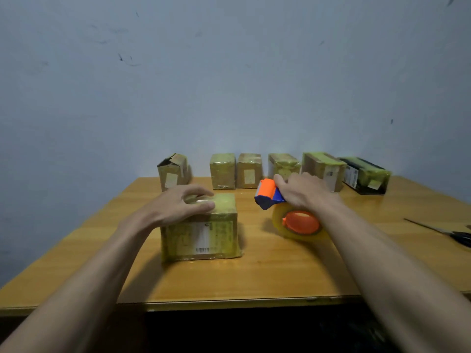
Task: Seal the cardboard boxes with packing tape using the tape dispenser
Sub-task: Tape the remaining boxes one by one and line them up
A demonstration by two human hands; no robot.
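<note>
Box in hand: the front cardboard box (pixel 201 228) lies flat under the fingers (pixel 201 200) of the left hand (pixel 178 203); its top and front face shine with yellowish tape, so by my judgement this one is wrapped or very nearly so.
Left hand: spread flat and open, palm down, pressing on the box top; it grips nothing, it only steadies or smooths.
Tape dispenser: the orange-and-blue tape dispenser (pixel 280 207) sits just right of that box, its clear tape roll (pixel 298 224) resting on the worktop (pixel 254 276), its blue nose turned toward the box but apart from it.
Right hand: the right hand (pixel 303 191) is closed round the dispenser handle, fingers curled over it.
Tape link: whether a strip runs from the dispenser to the box I cannot tell.
Back row: beyond the fingers of both hands, six boxes stand along the wall (pixel 229 85); the leftmost box (pixel 173 171) has a torn, raised flap and looks unsealed, while the black box (pixel 364 175) at far right and the four between show tape bands.
Scissors: scissors (pixel 453 234) lie well right of the right hand, at the edge of view.
Progress: most appear done; the leftmost one seems left.
</note>
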